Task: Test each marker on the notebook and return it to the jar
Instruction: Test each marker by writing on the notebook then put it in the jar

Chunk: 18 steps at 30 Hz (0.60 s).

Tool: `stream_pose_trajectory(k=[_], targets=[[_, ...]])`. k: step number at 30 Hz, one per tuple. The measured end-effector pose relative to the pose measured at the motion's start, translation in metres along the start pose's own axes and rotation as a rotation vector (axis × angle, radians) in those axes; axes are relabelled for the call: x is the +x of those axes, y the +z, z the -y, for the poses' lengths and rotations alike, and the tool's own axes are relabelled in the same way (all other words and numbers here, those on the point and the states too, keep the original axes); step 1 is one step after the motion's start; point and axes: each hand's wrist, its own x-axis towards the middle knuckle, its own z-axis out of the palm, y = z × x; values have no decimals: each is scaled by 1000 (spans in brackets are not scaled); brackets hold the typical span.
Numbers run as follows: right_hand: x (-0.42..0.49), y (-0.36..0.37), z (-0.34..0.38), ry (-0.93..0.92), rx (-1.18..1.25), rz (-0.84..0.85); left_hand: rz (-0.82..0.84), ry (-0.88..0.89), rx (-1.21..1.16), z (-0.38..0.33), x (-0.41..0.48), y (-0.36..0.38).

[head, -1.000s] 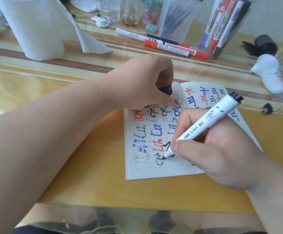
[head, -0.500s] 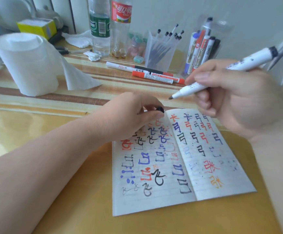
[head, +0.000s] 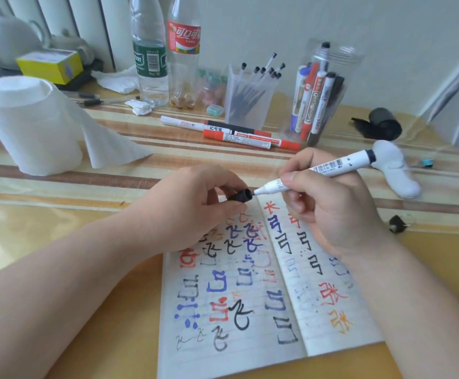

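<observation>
Right fingers (head: 300, 179) tight around the white marker (head: 332, 168), its tip at the black cap (head: 240, 195) between left fingers (head: 229, 207).

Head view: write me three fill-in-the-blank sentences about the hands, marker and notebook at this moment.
1. The left hand pinches a small black ____.
2. The right hand grips a marker whose barrel is ____.
3. The notebook under the hands lies ____, both pages scribbled on.

Missing words: cap; white; open.

Loose markers (head: 236, 138) lie before jar (head: 349, 67); pen cup (head: 250, 105) just beside.
</observation>
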Motion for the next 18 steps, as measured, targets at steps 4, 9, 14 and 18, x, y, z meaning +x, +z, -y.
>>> stream_pose_trajectory(k=[4,9,14,18], targets=[[1,-3,-3,-10,-59,56,2,15,-34,3,0,1],[0,-8,-1,8,-20,185,26,80,-125,3,-2,-1],[0,-17,5,29,-29,258,65,31,-211,2,-4,-3],[3,-24,7,95,-8,335,23,0,-194,1,-4,-3]])
